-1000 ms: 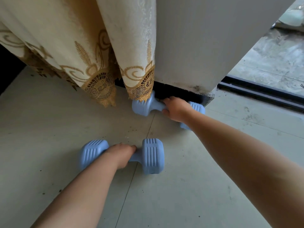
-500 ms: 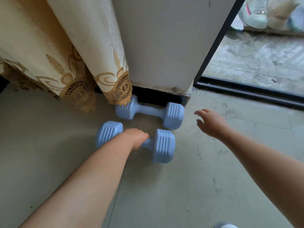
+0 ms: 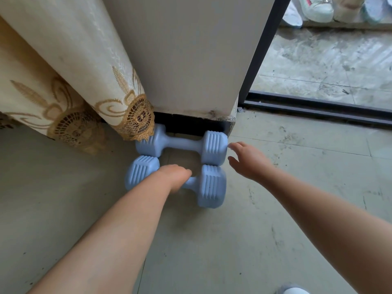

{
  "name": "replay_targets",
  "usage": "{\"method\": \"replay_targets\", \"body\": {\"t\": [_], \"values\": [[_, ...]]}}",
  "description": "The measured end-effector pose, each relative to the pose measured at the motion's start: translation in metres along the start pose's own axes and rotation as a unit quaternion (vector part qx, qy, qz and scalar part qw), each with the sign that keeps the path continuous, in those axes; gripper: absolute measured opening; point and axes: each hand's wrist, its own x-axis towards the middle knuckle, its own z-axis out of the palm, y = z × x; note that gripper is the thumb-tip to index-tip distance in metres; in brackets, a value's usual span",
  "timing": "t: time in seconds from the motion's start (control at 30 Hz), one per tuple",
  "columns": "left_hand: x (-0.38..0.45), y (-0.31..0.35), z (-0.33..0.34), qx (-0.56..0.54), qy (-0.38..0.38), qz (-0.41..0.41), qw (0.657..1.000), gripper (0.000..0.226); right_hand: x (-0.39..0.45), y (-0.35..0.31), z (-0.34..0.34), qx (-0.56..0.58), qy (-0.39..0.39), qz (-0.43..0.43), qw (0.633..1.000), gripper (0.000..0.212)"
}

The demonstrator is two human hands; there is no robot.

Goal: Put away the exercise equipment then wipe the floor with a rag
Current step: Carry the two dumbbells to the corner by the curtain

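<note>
Two light blue dumbbells lie side by side on the tiled floor at the foot of a white wall corner. The far dumbbell [image 3: 182, 144] rests against the dark skirting, its left end under the curtain hem. The near dumbbell [image 3: 210, 185] touches it. My left hand [image 3: 175, 177] grips the near dumbbell's handle and hides most of it. My right hand [image 3: 248, 160] hovers with relaxed, spread fingers just right of the far dumbbell's right end, holding nothing. No rag is in view.
A cream curtain with gold lace trim [image 3: 84, 98] hangs at the left. The white wall corner [image 3: 191, 60] stands above the dumbbells. A black sliding-door track [image 3: 318, 107] runs to the right, with a wet balcony floor and shoes [image 3: 318, 7] beyond. The floor tiles [image 3: 212, 251] are dusty.
My right hand let go of the far dumbbell at the wall and drew back to the right. My left hand slid the near dumbbell forward until it lies against the far one.
</note>
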Motion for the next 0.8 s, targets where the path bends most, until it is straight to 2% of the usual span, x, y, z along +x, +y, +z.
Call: {"method": "replay_targets", "body": {"t": [0.23,0.8], "values": [[0.001,-0.005,0.004,-0.007,0.004,0.009,1.000,0.029,0.006,-0.004,-0.002,0.028,0.023,0.004,0.999,0.037],[-0.004,-0.011,0.003,-0.015,-0.011,0.010,1.000,0.026,0.007,-0.015,0.003,0.019,0.039,0.042,0.998,0.033]]}}
